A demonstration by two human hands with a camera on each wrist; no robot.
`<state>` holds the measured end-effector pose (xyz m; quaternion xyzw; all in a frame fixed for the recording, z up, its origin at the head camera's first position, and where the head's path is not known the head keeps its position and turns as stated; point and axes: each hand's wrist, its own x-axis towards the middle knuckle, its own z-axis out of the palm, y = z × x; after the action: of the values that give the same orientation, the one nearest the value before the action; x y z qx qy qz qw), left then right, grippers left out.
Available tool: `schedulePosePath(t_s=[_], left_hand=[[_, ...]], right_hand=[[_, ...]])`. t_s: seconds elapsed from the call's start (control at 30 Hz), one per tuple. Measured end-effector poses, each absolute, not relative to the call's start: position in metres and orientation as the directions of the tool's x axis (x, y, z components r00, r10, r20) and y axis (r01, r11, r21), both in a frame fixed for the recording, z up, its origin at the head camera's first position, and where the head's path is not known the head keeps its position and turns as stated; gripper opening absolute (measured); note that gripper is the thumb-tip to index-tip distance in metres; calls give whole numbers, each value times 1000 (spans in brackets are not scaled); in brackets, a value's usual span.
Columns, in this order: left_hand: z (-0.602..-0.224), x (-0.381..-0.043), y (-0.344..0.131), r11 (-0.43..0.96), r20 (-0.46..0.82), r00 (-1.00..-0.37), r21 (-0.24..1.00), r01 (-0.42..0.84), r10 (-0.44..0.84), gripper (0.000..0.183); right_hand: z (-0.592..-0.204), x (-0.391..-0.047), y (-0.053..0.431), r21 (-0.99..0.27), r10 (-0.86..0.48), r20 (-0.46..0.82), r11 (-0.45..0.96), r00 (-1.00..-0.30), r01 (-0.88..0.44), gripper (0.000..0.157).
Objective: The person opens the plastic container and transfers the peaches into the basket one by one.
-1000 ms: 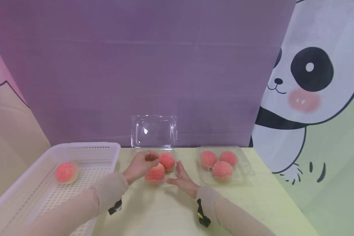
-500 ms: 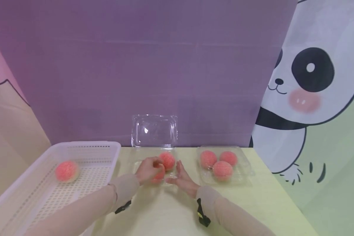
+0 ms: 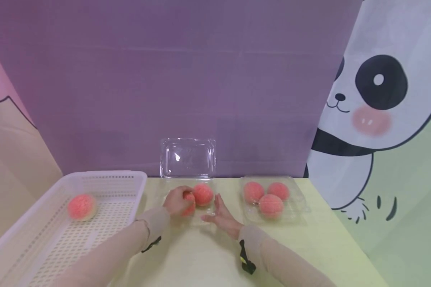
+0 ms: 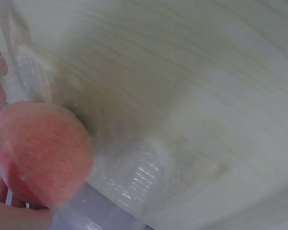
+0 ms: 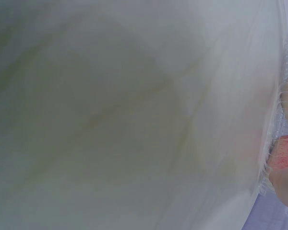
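In the head view, my left hand (image 3: 176, 201) curls its fingers over a pink, fuzzy peach (image 3: 189, 206) in the base of a clear plastic clamshell box. Its lid (image 3: 188, 159) stands raised at the back. Fingers (image 4: 21, 216) and the same peach (image 4: 45, 153) show at the left of the left wrist view. Just right of the held peach lies a second peach (image 3: 203, 194). My right hand (image 3: 225, 221), thumb and fingers spread, stays at the box's right front side. In the right wrist view, the box wall (image 5: 274, 127) runs down the right edge.
A white perforated basket (image 3: 140, 191) with one peach (image 3: 82, 207) stands at the left of the pale wooden table (image 3: 186, 259). To the right sits another clear box (image 3: 297, 201), its lid down over three peaches. A purple panel (image 3: 201, 79) rises behind.
My left hand has moved onto the front peach and shifted it slightly left and back, away from the other peach. The right hand has stayed in place.
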<state>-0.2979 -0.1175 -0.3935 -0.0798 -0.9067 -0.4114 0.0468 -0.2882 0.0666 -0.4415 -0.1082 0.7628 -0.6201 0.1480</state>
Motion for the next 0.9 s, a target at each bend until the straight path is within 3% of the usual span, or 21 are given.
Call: schedulePosePath(t_s=[0.63, 0.9], left_hand=[[-415, -314, -130, 616, -22, -997, 787, 25, 69, 58], [-423, -321, -131, 542, -104, -990, 840, -38, 92, 70]], right_hand=[[-443, -289, 65, -978, -354, -92, 207, -931, 18, 99], [-444, -291, 67, -977, -356, -90, 211, -930, 14, 99]])
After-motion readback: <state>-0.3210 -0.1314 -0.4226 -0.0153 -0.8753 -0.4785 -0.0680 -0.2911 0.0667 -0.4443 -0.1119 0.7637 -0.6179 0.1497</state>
